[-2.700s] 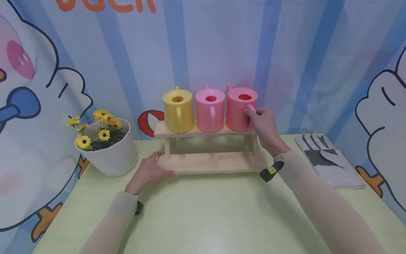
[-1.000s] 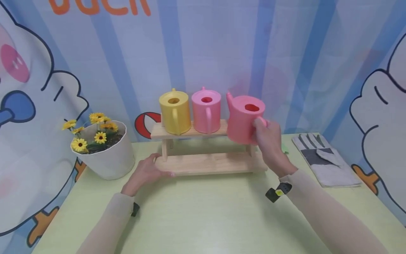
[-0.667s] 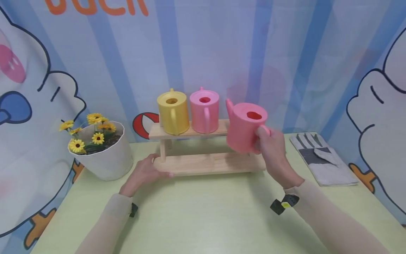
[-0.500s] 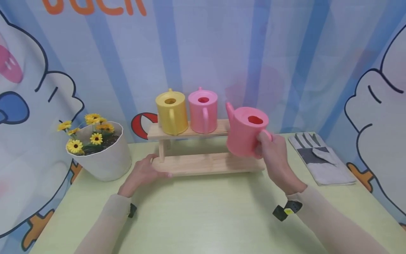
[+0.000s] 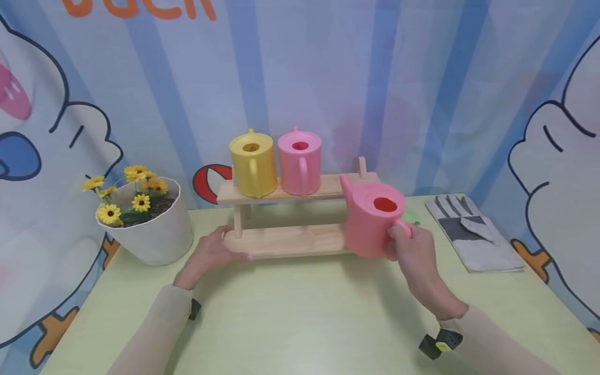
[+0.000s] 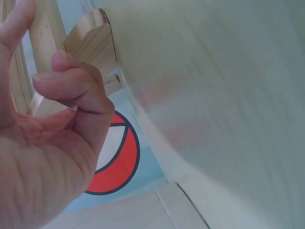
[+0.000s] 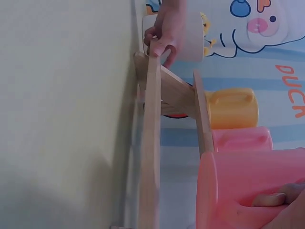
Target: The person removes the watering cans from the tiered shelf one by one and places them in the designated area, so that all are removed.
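While the right hand curls its fingers round the handle of the coral watering can, that can has come off the wooden rack: 2.7 s ago it stood on the rack's top shelf beside the pink can; it now hangs lower and nearer the person, in front of the rack's right end, spout tilted up toward the rack. Top shelf's right end now bare, its end post showing. Left hand unchanged, thumb and fingers gripping the left end of the rack's bottom board.

Right wrist view: one fingertip lies against the coral can's wall; rack seen edge-on, with the left hand pinching its far end. Whether the can touches the table cannot be told there. Left wrist view: fingers curled at the rack's board, table surface blurred. Only the head view shows the whole layout.

Right forearm reaches forward from below the rack, wrist bent up; left forearm angles in to the rack's left end.

Yellow can and pink can upright on the rack's top shelf, touching or nearly so. Flower pot left of the rack; grey gloves right of it, all on the green table.
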### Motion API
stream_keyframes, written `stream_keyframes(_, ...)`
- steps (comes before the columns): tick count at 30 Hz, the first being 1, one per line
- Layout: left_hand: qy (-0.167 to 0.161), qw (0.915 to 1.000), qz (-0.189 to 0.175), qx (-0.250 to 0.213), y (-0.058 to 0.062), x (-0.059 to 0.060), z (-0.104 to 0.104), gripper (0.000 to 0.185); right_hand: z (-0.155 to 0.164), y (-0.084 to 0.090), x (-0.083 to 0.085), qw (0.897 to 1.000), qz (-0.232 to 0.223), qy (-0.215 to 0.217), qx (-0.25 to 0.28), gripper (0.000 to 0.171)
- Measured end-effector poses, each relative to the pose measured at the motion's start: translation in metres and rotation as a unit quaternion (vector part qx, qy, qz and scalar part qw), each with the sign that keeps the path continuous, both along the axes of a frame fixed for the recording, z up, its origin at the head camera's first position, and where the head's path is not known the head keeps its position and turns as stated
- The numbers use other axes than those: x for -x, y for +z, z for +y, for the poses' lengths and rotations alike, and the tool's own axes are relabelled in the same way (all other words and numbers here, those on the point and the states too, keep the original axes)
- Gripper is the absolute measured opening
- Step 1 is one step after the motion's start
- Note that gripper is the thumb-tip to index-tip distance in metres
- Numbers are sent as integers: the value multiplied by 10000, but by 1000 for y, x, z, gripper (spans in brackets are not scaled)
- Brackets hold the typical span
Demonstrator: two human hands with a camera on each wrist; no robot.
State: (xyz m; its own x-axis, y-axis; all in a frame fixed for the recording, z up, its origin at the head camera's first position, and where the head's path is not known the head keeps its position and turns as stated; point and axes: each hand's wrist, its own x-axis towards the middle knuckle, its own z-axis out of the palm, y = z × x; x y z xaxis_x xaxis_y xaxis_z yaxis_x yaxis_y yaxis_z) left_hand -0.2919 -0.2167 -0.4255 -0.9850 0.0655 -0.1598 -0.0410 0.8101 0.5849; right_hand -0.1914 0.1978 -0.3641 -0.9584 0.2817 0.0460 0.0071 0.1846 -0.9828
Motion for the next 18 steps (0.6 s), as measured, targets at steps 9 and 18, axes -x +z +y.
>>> stream_keyframes(9,-37,10000,-45,27,4,-3,0,122,6,-16,-15,9998,-175,54,40,42)
stream_keyframes(18,-32,10000,-19,41,2,-3,0,122,8,-32,-28,9988,-474,-61,78,43)
